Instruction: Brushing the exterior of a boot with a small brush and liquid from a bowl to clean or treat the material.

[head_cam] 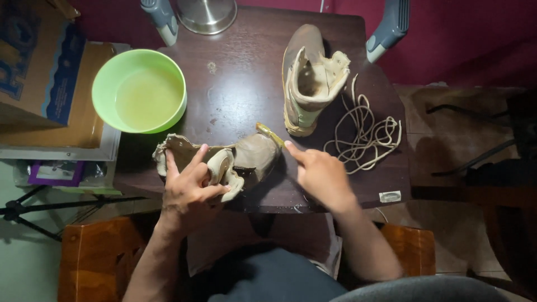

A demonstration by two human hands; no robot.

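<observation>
Gripping tan boot (235, 162) lying on dark table (240, 89): left hand (187, 187), fingers wrapped over collar. Right hand (321, 176) pinches small brush (269, 134) at toe. Beyond: second boot (307, 78) upright, loose laces (363, 134), green bowl (139, 90) at left.

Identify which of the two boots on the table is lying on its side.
The boot gripped by the left hand, nearest the person, lies on its side; the other boot, beside the loose laces, stands upright, untouched.

Left hand (187, 187) grips a boot (235, 162); right hand (319, 173) holds a brush (270, 134) against it.
</observation>
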